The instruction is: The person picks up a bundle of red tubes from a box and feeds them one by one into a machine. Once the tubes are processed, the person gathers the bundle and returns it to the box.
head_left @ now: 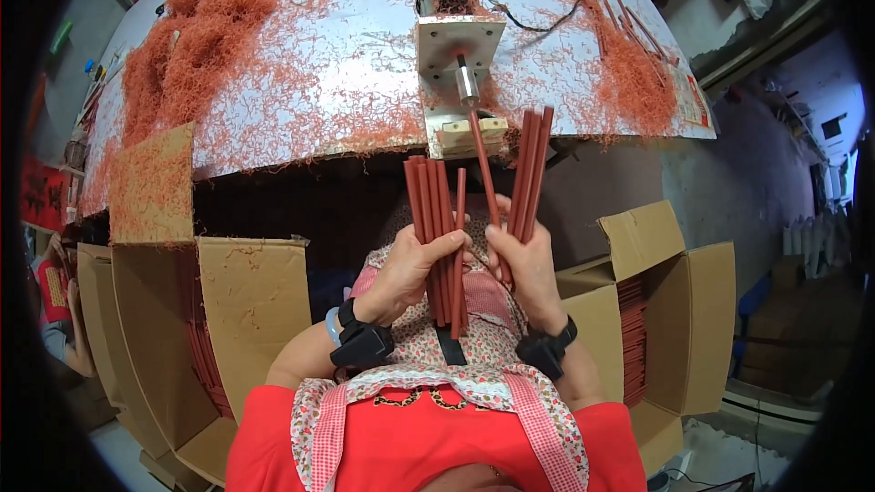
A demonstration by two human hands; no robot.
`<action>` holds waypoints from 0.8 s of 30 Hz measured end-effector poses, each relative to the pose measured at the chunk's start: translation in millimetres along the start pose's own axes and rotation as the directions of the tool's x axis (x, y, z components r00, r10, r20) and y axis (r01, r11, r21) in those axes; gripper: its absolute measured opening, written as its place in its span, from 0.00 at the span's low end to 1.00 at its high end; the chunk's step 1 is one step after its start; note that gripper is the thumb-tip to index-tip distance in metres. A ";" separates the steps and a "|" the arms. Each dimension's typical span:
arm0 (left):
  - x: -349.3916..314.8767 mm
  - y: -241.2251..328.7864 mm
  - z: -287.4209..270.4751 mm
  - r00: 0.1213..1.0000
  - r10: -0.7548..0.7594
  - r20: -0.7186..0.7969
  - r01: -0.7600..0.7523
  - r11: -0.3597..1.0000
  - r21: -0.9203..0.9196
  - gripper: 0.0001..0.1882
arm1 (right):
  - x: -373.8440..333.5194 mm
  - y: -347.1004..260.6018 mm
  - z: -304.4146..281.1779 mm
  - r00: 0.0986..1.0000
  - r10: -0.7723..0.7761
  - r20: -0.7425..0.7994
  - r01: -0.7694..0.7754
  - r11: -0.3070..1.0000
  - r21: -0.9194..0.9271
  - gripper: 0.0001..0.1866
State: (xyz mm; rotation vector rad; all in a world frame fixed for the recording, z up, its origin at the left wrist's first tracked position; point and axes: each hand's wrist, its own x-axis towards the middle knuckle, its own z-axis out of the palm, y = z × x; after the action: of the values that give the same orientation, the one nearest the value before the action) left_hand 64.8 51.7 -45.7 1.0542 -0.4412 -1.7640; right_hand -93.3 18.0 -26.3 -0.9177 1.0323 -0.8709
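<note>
My left hand (421,262) is closed round a bundle of thin reddish-brown rods (428,196), held upright over my lap. One rod (459,210) stands slightly apart at the bundle's right side. In my right hand (526,260) are several more rods of the same kind (529,173), fanned a little. A single rod (483,159) leans away from that group, its upper end close below the silver cylinder (467,87) on the motor's shaft. Whether that rod touches the cylinder, I cannot tell.
The motor on its white bracket (460,32) stands at the front edge of the white table (346,59). Heaps of red shavings (214,27) cover the left, with more rods (629,23) at right. Open cardboard boxes (251,296) (711,328) holding rods flank me.
</note>
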 end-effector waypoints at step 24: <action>38.0 14.1 25.7 0.981 0.174 0.089 -0.176 0.984 0.011 0.12 | 5.2 -2.0 -2.9 1.000 -0.021 -0.013 0.021 1.000 0.005 0.20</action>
State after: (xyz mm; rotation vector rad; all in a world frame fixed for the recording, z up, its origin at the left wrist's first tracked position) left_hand 47.0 7.7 -38.9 0.9242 -0.5890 -1.6562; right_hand -95.0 12.0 -26.8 -0.9208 1.0325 -0.8980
